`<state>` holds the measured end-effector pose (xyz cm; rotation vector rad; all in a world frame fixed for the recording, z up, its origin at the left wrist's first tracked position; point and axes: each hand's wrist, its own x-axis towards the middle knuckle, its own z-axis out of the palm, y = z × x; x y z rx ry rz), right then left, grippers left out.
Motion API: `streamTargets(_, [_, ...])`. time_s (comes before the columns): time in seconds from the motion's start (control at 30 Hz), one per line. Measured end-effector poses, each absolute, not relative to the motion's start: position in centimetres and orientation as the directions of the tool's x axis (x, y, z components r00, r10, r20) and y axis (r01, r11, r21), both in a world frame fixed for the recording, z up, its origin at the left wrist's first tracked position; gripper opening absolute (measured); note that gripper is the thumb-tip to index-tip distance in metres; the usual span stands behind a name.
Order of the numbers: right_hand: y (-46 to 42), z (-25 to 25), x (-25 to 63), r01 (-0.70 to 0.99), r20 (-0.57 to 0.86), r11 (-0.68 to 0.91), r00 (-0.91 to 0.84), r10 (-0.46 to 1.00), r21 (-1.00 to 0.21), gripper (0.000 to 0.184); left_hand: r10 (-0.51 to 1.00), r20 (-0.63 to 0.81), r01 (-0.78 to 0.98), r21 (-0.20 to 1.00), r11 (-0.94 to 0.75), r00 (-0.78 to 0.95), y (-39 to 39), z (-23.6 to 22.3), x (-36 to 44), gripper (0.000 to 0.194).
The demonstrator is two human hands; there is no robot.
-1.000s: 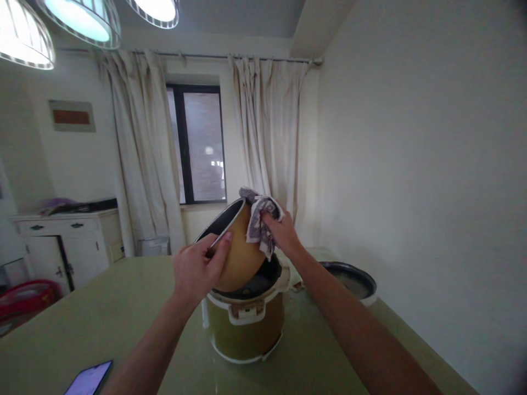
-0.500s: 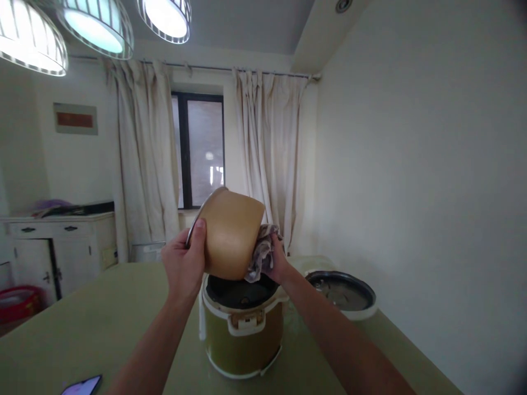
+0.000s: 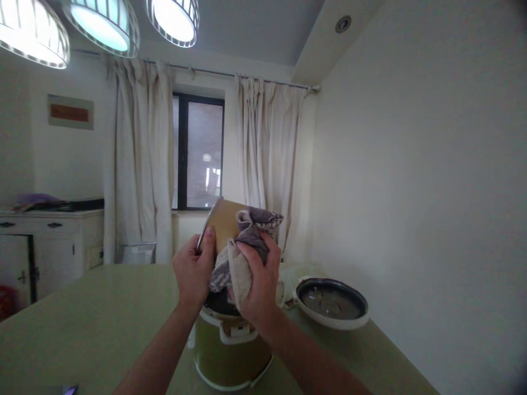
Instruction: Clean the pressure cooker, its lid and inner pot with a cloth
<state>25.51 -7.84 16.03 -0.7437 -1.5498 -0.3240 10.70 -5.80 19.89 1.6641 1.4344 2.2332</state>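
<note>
A gold-coloured rice cooker inner pot is tilted on its side in the air, its metal rim facing left. My left hand grips it at the rim, thumb on the outer wall. Against the pot's near side and base, my right hand holds a bunched grey-and-white cloth, which covers much of the pot. Right below stands the green rice cooker body, its dark opening partly hidden by my hands. Its hinged lid lies swung open to the right, inner side up.
The cooker stands on a pale green table. A phone's corner shows at the bottom left edge. Behind are a white cabinet, curtains and a window. A wall runs along the right.
My right hand has moved the cloth from the pot's base to its near side, and more cloth now shows. My left hand still grips the rim. The view has shifted slightly.
</note>
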Motion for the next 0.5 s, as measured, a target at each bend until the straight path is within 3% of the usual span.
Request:
streamTargets(0.07, [-8.1,18.2,26.4,0.748,0.956,0.659,-0.128,0.265,-0.082,0.067,0.463,0.813,0.561,0.580,-0.591,-0.353,-5.7,19.2,10.8,0.052])
streamTargets(0.17, [-7.4,21.6,27.7,0.752,0.915,0.653,-0.198,0.352,-0.088,0.067,0.294,0.936,0.715,0.338,-0.612,-0.191,-5.6,18.4,10.7,0.044])
streamTargets(0.27, [-5.5,24.1,29.0,0.644,0.923,0.727,-0.083,0.376,-0.238,0.048,0.108,0.994,0.777,0.068,-0.626,0.000,-6.1,17.6,10.5,0.040])
streamTargets(0.33, [-3.6,25.0,29.8,0.555,0.911,0.752,0.024,0.413,-0.356,0.034,0.037,0.995,0.776,-0.049,-0.629,0.093,-6.6,16.9,10.5,0.039])
streamTargets(0.4, [-1.6,25.3,30.7,0.426,0.838,0.739,0.093,0.538,-0.522,0.027,-0.005,0.985,0.755,-0.135,-0.641,0.172,-7.1,16.1,10.6,0.037])
streamTargets(0.5, [0.4,25.2,32.2,0.182,0.608,0.589,0.068,0.791,-0.787,0.034,-0.090,0.942,0.689,-0.300,-0.660,0.324,-7.5,15.2,10.7,0.033])
